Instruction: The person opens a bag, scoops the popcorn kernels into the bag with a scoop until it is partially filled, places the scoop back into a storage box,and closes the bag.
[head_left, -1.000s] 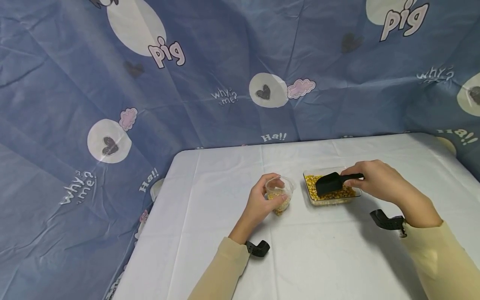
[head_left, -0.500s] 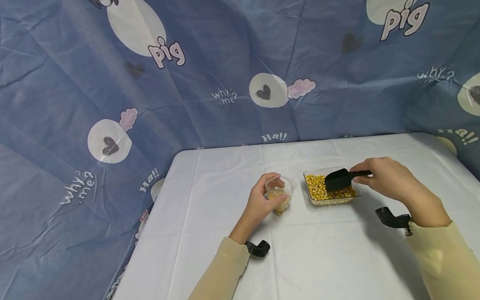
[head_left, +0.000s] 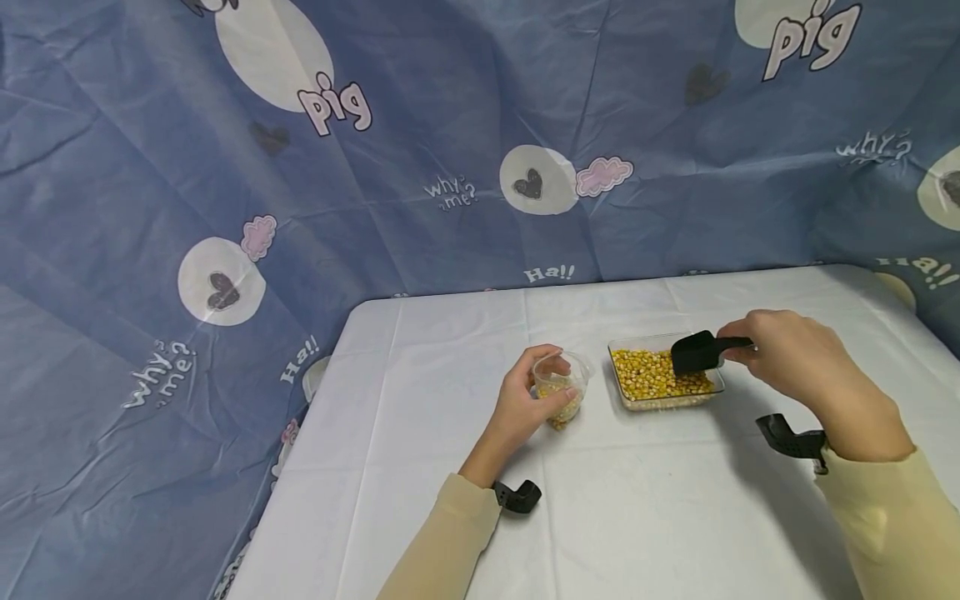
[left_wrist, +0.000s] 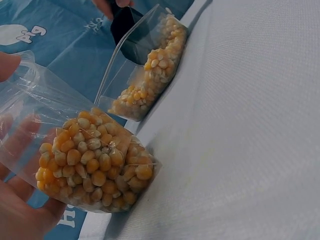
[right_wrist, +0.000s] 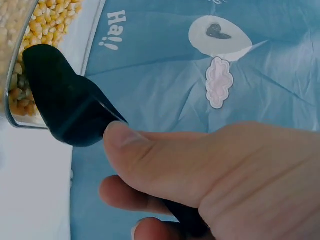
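My left hand [head_left: 528, 398] grips a clear plastic bag [left_wrist: 95, 150], its mouth spread round and yellow corn kernels in its lower part. The bag's bottom rests on the white cloth. To its right stands a clear rectangular container [head_left: 645, 406] holding a layer of corn kernels [head_left: 641, 375]. Over the container's right part, my right hand [head_left: 795, 354] pinches the handle of a black scoop [head_left: 693, 352], thumb on top. The scoop's blade points left and down, its tip at the kernels. How much the blade carries is hidden.
A white cloth [head_left: 637, 517] covers the table. Behind and to the left hangs a blue printed curtain [head_left: 420, 242]. Black camera mounts sit at both wrists, the left mount [head_left: 519, 497] low over the cloth.
My right hand has drawn the scoop to the right across the container, uncovering more kernels on the left. My left hand and the bag have stayed in place.
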